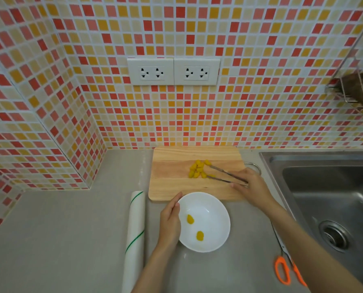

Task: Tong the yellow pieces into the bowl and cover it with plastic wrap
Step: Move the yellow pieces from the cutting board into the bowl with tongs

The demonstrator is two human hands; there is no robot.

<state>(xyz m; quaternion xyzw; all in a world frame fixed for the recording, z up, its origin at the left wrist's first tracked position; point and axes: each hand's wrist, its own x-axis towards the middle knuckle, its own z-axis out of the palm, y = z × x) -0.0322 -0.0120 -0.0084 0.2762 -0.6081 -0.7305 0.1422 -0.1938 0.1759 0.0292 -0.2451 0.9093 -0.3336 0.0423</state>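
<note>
A heap of yellow pieces (196, 169) lies on the wooden cutting board (172, 182). My right hand (251, 186) grips metal tongs (222, 174), whose spread tips straddle the right side of the heap. Below the board sits a white bowl (214, 206) with two yellow pieces (190, 219) inside. My left hand (170, 220) rests against the bowl's left rim, holding it steady. A roll of plastic wrap (135, 235) lies on the counter left of the bowl.
Orange-handled scissors (285, 269) lie on the grey counter at the lower right. A steel sink (332, 199) fills the right side. The tiled wall with two sockets (173, 71) rises behind the board, and a wire rack (358, 92) hangs at upper right.
</note>
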